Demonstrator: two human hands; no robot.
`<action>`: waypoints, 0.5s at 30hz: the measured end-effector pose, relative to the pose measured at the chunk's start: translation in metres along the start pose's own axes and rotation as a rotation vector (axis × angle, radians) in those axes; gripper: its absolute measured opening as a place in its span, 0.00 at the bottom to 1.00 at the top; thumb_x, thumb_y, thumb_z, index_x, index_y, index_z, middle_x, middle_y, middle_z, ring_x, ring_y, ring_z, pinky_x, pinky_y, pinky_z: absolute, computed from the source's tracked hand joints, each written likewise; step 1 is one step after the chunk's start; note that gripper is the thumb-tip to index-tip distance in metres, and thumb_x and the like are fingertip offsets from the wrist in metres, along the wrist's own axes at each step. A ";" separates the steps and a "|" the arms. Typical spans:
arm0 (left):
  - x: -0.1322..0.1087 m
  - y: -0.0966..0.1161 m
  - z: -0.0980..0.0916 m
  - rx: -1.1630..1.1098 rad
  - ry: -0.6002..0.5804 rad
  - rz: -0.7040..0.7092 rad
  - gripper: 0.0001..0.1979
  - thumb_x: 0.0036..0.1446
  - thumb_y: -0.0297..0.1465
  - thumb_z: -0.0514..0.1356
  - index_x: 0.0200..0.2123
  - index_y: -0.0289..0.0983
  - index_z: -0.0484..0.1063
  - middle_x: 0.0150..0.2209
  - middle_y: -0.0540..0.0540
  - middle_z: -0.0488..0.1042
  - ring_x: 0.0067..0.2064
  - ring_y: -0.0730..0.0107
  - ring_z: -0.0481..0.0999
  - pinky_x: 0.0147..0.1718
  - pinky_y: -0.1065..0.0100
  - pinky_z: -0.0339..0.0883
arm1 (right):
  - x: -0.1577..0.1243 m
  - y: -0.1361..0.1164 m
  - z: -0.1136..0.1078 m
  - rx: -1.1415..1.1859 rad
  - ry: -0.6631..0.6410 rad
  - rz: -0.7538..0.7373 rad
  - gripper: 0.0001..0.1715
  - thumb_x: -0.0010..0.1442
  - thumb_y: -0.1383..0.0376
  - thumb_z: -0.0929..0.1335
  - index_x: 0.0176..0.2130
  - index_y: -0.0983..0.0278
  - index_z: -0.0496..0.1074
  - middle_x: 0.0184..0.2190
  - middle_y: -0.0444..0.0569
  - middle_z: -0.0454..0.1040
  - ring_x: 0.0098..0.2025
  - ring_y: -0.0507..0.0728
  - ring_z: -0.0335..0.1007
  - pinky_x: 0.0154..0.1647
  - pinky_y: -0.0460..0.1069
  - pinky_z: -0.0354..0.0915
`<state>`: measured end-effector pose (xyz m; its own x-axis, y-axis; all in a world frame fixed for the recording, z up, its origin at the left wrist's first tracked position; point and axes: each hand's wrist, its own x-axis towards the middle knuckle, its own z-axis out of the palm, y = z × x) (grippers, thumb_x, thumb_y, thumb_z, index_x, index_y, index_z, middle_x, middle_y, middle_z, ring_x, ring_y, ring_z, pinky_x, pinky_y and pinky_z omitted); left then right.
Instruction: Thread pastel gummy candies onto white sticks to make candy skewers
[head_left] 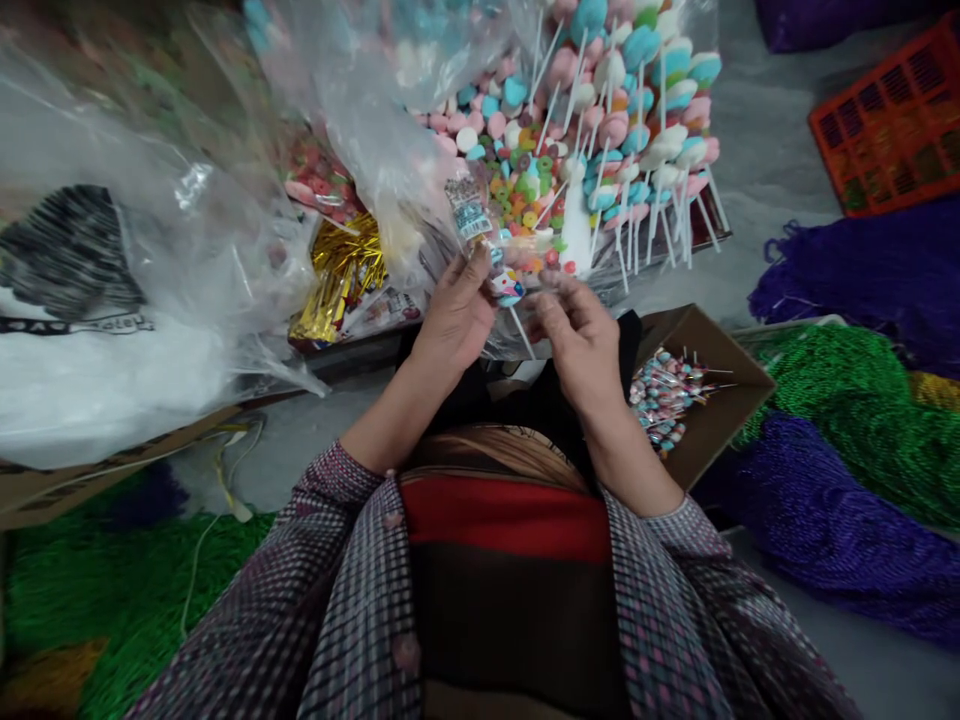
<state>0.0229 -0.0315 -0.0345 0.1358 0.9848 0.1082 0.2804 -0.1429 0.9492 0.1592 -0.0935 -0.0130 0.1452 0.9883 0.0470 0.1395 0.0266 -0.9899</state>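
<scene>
My left hand [459, 312] pinches a marshmallow lollipop [507, 288] in a clear wrapper between thumb and fingers. The lollipop's white stick points down toward me, and a printed label with a barcode [474, 218] shows at the wrapper's upper end. My right hand [576, 325] is just to the right of it, fingers bent and apart; whether they touch the wrapper is too blurred to tell. Beyond both hands lie loose coloured gummy candies [525, 185] and many marshmallow skewers on white sticks [637, 130].
A cardboard box [724, 410] of wrapped lollipops [667, 395] stands by my right forearm. Clear plastic bags [225, 230] and gold tinsel [341, 265] lie at the left. Purple [832, 530] and green bead strands [862, 410] and an orange crate [892, 130] are at the right.
</scene>
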 end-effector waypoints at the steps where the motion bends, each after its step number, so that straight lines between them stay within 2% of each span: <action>1: 0.000 -0.002 0.002 0.017 0.003 0.012 0.17 0.74 0.42 0.48 0.59 0.47 0.67 0.51 0.45 0.79 0.56 0.61 0.79 0.44 0.58 0.78 | 0.000 0.000 -0.001 -0.103 0.054 -0.093 0.22 0.66 0.46 0.67 0.52 0.55 0.73 0.42 0.49 0.80 0.39 0.58 0.77 0.38 0.55 0.76; 4: -0.002 -0.004 0.006 0.013 -0.008 0.019 0.17 0.74 0.41 0.48 0.59 0.47 0.66 0.52 0.45 0.79 0.57 0.61 0.79 0.47 0.57 0.77 | 0.001 -0.004 -0.001 -0.320 0.062 -0.282 0.16 0.66 0.51 0.69 0.49 0.55 0.76 0.46 0.51 0.80 0.44 0.60 0.77 0.45 0.58 0.75; 8: -0.007 0.004 0.008 -0.079 -0.030 -0.030 0.23 0.76 0.38 0.36 0.58 0.43 0.67 0.51 0.44 0.80 0.56 0.64 0.80 0.49 0.55 0.76 | 0.002 -0.003 0.001 -0.366 0.034 -0.311 0.11 0.66 0.53 0.69 0.42 0.56 0.78 0.41 0.49 0.81 0.43 0.59 0.77 0.45 0.56 0.75; 12: -0.006 0.014 0.001 -0.035 -0.031 -0.006 0.20 0.75 0.43 0.42 0.59 0.46 0.66 0.53 0.44 0.79 0.57 0.65 0.78 0.48 0.59 0.76 | -0.002 0.001 0.000 -0.194 0.086 -0.156 0.18 0.64 0.49 0.70 0.47 0.57 0.78 0.40 0.48 0.81 0.38 0.57 0.76 0.41 0.54 0.75; 15: -0.002 0.024 -0.007 -0.056 -0.047 -0.020 0.22 0.75 0.46 0.41 0.58 0.46 0.67 0.53 0.43 0.79 0.57 0.65 0.78 0.48 0.59 0.76 | -0.008 -0.002 -0.001 -0.069 -0.068 0.045 0.23 0.61 0.46 0.72 0.46 0.59 0.79 0.28 0.43 0.77 0.26 0.52 0.69 0.27 0.48 0.69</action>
<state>0.0230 -0.0365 -0.0105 0.1751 0.9816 0.0763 0.2300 -0.1161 0.9662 0.1586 -0.1017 -0.0114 0.0866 0.9962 -0.0090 0.2021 -0.0265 -0.9790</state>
